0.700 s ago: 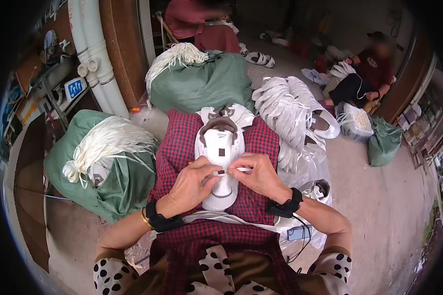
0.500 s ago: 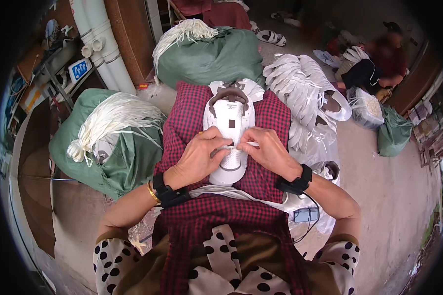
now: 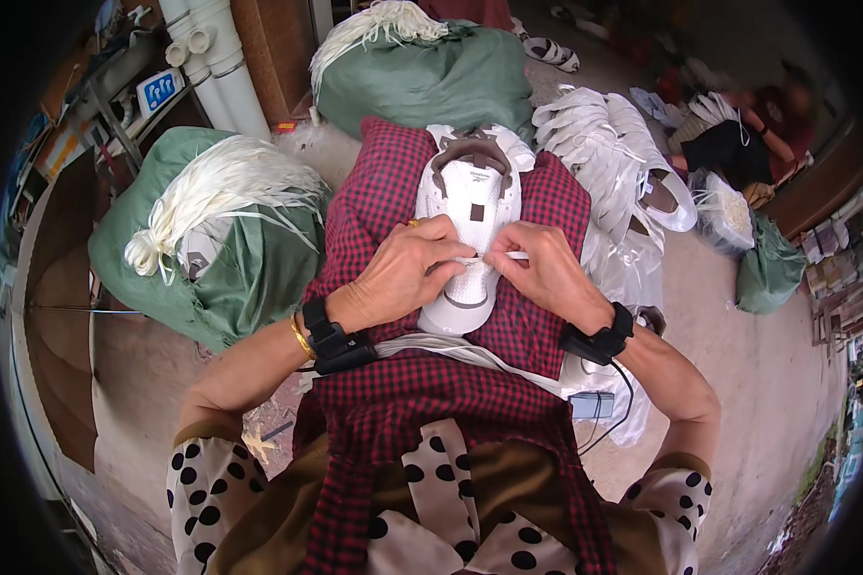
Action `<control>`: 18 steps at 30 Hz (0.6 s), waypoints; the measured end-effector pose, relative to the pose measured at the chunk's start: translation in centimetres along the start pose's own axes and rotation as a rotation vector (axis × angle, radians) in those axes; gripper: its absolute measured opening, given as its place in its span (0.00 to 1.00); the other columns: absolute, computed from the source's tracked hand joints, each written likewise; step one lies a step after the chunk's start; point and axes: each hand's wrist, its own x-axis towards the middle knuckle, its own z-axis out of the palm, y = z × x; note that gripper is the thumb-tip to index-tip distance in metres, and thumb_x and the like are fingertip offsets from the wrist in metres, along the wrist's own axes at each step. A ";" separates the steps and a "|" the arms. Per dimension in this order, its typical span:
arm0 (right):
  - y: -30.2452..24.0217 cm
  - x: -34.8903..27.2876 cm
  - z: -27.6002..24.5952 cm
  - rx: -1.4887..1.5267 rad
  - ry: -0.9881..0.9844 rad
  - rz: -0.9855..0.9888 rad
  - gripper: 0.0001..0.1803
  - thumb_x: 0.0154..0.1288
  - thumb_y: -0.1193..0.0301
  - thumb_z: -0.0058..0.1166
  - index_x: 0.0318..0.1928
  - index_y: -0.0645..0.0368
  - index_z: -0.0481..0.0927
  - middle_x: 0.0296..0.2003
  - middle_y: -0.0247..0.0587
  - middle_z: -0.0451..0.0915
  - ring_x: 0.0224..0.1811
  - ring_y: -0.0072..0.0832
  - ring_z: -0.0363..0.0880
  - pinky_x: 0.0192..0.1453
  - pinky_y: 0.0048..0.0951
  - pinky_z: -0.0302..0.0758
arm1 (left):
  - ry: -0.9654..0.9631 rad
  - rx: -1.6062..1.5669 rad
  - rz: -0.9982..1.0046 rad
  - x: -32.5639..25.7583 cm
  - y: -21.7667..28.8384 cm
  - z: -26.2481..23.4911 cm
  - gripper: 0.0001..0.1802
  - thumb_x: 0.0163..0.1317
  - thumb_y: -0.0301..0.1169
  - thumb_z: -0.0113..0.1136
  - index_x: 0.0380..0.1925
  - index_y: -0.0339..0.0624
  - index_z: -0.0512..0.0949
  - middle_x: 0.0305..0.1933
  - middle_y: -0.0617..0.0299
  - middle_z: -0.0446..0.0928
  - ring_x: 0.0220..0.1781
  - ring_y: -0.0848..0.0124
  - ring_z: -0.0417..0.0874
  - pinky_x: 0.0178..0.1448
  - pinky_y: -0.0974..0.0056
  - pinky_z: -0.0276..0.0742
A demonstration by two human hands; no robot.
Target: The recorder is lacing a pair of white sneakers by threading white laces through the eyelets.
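Observation:
A white sneaker with a brown collar lies on my lap, its toe toward me. The lap is covered by a red and black checked apron. From the left, my left hand reaches over the shoe's throat, thumb and fingertips pinched together at the lowest eyelets. My right hand faces it from the other side, closed in a pinch on a white shoelace. Part of the lace crosses the tongue between the fingertips. Its exact path through the eyelets is hidden by my fingers.
At my left, a green sack carries a bundle of white laces. Another green sack stands ahead. White shoes are stacked at right, near a phone. A co-worker sits far right beside a clear bag.
The whole view has shifted, so the shoe and both hands appear higher and farther right. Both hands stay pinched at the lace over the shoe's throat.

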 end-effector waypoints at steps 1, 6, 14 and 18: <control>-0.3 0.0 -0.1 -0.003 0.001 0.024 0.10 0.63 0.73 0.61 0.32 0.69 0.78 0.30 0.56 0.81 0.33 0.48 0.83 0.35 0.40 0.77 | 0.010 -0.002 0.000 0.0 0.0 0.0 0.14 0.55 0.23 0.68 0.43 0.38 0.85 0.37 0.55 0.78 0.38 0.59 0.81 0.43 0.59 0.76; 0.3 0.8 -0.4 -0.178 -0.046 -0.125 0.11 0.61 0.71 0.62 0.33 0.69 0.79 0.29 0.56 0.80 0.32 0.51 0.82 0.35 0.43 0.76 | 0.017 0.006 -0.004 -0.2 0.1 0.0 0.13 0.55 0.23 0.68 0.43 0.37 0.85 0.37 0.55 0.78 0.38 0.59 0.81 0.44 0.60 0.76; -0.4 2.7 -0.5 -0.271 -0.173 -0.210 0.12 0.59 0.69 0.63 0.37 0.66 0.81 0.29 0.54 0.80 0.34 0.53 0.81 0.37 0.47 0.75 | 0.057 -0.068 -0.066 -0.4 0.2 0.0 0.11 0.55 0.22 0.69 0.40 0.36 0.84 0.38 0.56 0.78 0.37 0.63 0.82 0.43 0.61 0.78; -0.9 1.4 -1.0 -0.213 -0.111 -0.173 0.08 0.59 0.73 0.63 0.36 0.65 0.82 0.31 0.49 0.81 0.34 0.49 0.82 0.36 0.42 0.76 | 0.082 -0.163 -0.159 -0.6 0.2 -0.8 0.10 0.55 0.22 0.70 0.39 0.35 0.83 0.38 0.56 0.78 0.37 0.66 0.84 0.42 0.63 0.80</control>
